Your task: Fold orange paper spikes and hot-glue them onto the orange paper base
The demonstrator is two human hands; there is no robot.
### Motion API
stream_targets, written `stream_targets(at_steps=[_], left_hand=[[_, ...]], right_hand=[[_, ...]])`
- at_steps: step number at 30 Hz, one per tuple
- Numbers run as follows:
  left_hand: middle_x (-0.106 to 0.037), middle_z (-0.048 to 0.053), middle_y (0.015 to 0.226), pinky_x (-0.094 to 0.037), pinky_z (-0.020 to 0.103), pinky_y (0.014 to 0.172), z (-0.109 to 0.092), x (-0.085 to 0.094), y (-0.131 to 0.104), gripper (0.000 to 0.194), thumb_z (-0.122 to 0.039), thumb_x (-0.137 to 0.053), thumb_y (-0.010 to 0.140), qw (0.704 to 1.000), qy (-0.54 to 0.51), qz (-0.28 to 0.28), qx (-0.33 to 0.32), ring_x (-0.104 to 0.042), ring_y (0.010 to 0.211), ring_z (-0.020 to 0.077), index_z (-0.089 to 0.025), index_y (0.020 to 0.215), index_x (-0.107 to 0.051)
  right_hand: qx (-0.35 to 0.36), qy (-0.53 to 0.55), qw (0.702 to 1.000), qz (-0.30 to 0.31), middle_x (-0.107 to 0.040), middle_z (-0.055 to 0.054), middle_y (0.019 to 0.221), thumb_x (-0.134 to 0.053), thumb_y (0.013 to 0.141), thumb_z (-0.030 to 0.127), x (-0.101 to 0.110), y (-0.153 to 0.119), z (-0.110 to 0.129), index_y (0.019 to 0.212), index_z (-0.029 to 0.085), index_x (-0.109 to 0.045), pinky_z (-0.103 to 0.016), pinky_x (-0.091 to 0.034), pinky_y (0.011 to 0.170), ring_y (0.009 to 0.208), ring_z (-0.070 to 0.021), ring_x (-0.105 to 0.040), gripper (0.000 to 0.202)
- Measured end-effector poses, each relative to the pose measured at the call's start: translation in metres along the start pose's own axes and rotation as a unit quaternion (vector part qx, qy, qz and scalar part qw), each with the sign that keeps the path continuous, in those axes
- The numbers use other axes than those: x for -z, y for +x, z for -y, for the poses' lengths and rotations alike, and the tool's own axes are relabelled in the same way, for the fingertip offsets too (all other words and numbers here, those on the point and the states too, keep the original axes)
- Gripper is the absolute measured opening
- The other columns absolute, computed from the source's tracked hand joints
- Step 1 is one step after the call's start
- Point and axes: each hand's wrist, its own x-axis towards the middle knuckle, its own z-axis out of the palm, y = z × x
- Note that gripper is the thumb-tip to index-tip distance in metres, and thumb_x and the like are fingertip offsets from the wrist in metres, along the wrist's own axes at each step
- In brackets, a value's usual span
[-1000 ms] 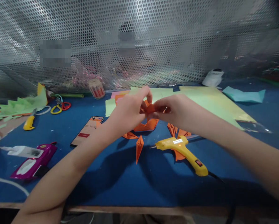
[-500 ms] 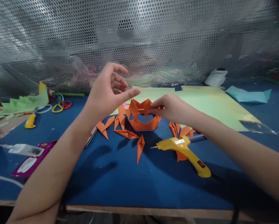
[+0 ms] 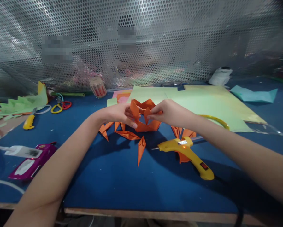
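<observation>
An orange folded-paper crown [image 3: 146,127], a ring with pointed tips, stands at the middle of the table. Around its left side is my left hand [image 3: 121,114], thumb in front and fingers partly hidden behind the paper. My right hand [image 3: 167,110] pinches a small orange folded-paper piece [image 3: 147,114] at the crown's right side. Whether that piece is joined to the crown is hard to see. Loose orange folded pieces [image 3: 142,148] lie just in front and to the left. A yellow glue gun [image 3: 179,145] with a lit red light rests on more orange pieces.
Pale green paper sheets [image 3: 203,101] lie behind the crown. Scissors [image 3: 61,105], a yellow cutter [image 3: 29,121] and a purple device [image 3: 37,160] with a white cable are at left. A teal folded paper [image 3: 255,94] sits far right, before a perforated metal screen [image 3: 155,41].
My left hand has come down from above onto the crown's left side and closed there. My right hand keeps its pinch on the small orange piece.
</observation>
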Motion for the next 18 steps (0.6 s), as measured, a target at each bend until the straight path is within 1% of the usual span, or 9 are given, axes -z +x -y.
stream_targets(at_steps=[2, 4, 6, 8, 10, 12, 14, 16, 18], left_hand=[[-0.07, 0.009, 0.106, -0.054, 0.031, 0.077, 0.004, -0.004, 0.004, 0.056, -0.016, -0.08, 0.055, 1.0, 0.002, 0.016, 0.004, -0.066, 0.101, 0.0239, -0.021, 0.108, -0.064], [-0.07, 0.008, 0.105, -0.053, 0.029, 0.077, 0.004, -0.009, 0.007, 0.05, -0.017, -0.079, 0.058, 0.999, 0.031, 0.02, 0.002, -0.066, 0.099, 0.023, -0.019, 0.106, -0.064], [-0.07, 0.006, 0.098, -0.052, 0.027, 0.074, 0.003, -0.015, 0.009, 0.041, -0.018, -0.077, 0.06, 0.998, 0.06, 0.003, -0.009, -0.066, 0.093, 0.021, -0.016, 0.1, -0.065], [-0.07, 0.004, 0.089, -0.051, 0.025, 0.071, 0.001, -0.02, 0.011, 0.034, -0.016, -0.075, 0.061, 0.996, 0.08, -0.029, -0.027, -0.066, 0.085, 0.0189, -0.014, 0.094, -0.065], [-0.068, 0.003, 0.08, -0.05, 0.024, 0.069, 0.0, -0.024, 0.012, 0.029, -0.014, -0.075, 0.06, 0.993, 0.097, -0.058, -0.042, -0.065, 0.08, 0.0176, -0.013, 0.087, -0.065], [-0.067, 0.002, 0.075, -0.049, 0.024, 0.067, 0.0, -0.027, 0.013, 0.024, -0.015, -0.076, 0.059, 0.99, 0.114, -0.071, -0.049, -0.064, 0.076, 0.0171, -0.012, 0.08, -0.065], [-0.068, 0.002, 0.074, -0.049, 0.024, 0.066, 0.001, -0.029, 0.013, 0.024, -0.016, -0.076, 0.059, 0.988, 0.124, -0.08, -0.048, -0.063, 0.075, 0.017, -0.012, 0.08, -0.066], [-0.069, 0.003, 0.078, -0.049, 0.024, 0.066, 0.003, -0.031, 0.013, 0.032, -0.017, -0.077, 0.058, 0.987, 0.128, -0.083, -0.042, -0.063, 0.075, 0.017, -0.011, 0.088, -0.067], [-0.071, 0.003, 0.083, -0.049, 0.024, 0.066, 0.004, -0.031, 0.014, 0.039, -0.016, -0.076, 0.058, 0.989, 0.123, -0.078, -0.036, -0.064, 0.076, 0.0172, -0.012, 0.096, -0.067]], right_hand=[[0.001, 0.007, 1.0, -0.005, -0.017, 0.006, 0.053, -0.055, 0.079, 0.026, 0.0, 0.0, -0.001, 0.049, 0.018, -0.029, -0.03, -0.015, 0.05, 0.052, -0.0074, -0.017, 0.041], [0.002, 0.013, 1.0, -0.008, -0.016, 0.006, 0.053, -0.056, 0.079, 0.027, -0.001, 0.0, -0.002, 0.05, 0.019, -0.025, -0.03, -0.015, 0.049, 0.052, -0.0073, -0.015, 0.043], [0.003, 0.015, 1.0, -0.006, -0.017, 0.006, 0.052, -0.056, 0.078, 0.027, -0.001, 0.0, -0.003, 0.05, 0.019, -0.027, -0.03, -0.014, 0.049, 0.051, -0.0074, -0.015, 0.042], [0.002, 0.011, 1.0, -0.005, -0.019, 0.006, 0.051, -0.056, 0.077, 0.026, -0.002, 0.001, -0.005, 0.049, 0.019, -0.032, -0.03, -0.014, 0.048, 0.051, -0.0076, -0.016, 0.038], [-0.003, 0.007, 1.0, -0.007, -0.022, 0.006, 0.051, -0.056, 0.077, 0.026, -0.002, 0.0, -0.006, 0.049, 0.018, -0.037, -0.03, -0.015, 0.047, 0.051, -0.0078, -0.017, 0.034], [-0.004, 0.006, 1.0, -0.008, -0.022, 0.005, 0.05, -0.056, 0.077, 0.027, -0.002, 0.0, -0.007, 0.049, 0.018, -0.039, -0.03, -0.015, 0.047, 0.051, -0.0078, -0.017, 0.034], [-0.003, 0.008, 1.0, -0.008, -0.021, 0.005, 0.05, -0.056, 0.077, 0.028, -0.002, -0.001, -0.007, 0.049, 0.018, -0.036, -0.03, -0.015, 0.048, 0.051, -0.0077, -0.017, 0.036], [-0.003, 0.008, 1.0, -0.007, -0.02, 0.006, 0.051, -0.056, 0.077, 0.028, -0.002, -0.001, -0.008, 0.049, 0.018, -0.033, -0.03, -0.015, 0.048, 0.051, -0.0077, -0.016, 0.038], [-0.003, 0.005, 1.0, -0.004, -0.02, 0.005, 0.051, -0.056, 0.077, 0.03, -0.002, 0.0, -0.008, 0.049, 0.019, -0.035, -0.03, -0.015, 0.049, 0.051, -0.0078, -0.016, 0.037]])
